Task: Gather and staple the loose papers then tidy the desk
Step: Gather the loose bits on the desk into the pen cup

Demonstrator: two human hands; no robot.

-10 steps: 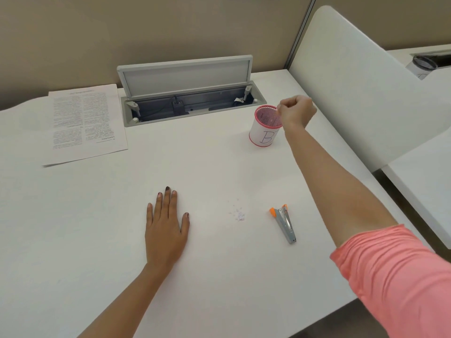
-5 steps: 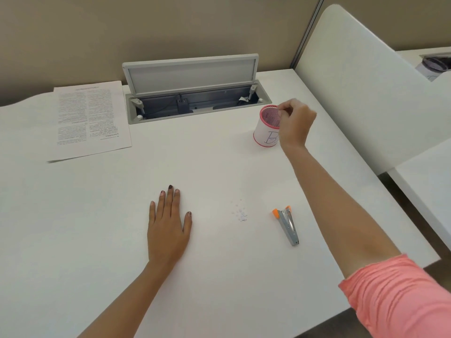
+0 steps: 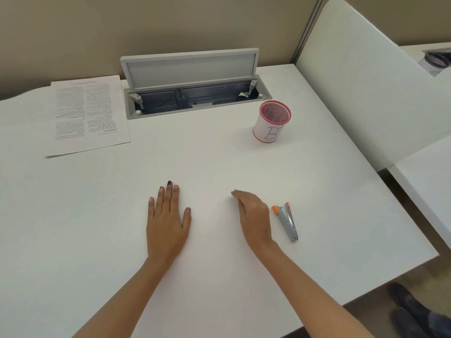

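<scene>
A stack of printed papers lies at the back left of the white desk. A small grey stapler with orange tips lies at the right, just beside my right hand. That hand rests on its edge on the desk, fingers stretched out and a little blurred, holding nothing. It covers the spot where tiny paper bits lay. My left hand lies flat on the desk, palm down, fingers apart. A white mesh cup with a pink rim stands further back on the right.
An open cable tray with its lid raised sits at the back of the desk. A white divider panel borders the right side. The desk's front right corner is near, with dark shoes on the floor below.
My right hand has left the cup's rim and come down to the desk beside the stapler, over the small paper bits. My left hand has stayed flat.
</scene>
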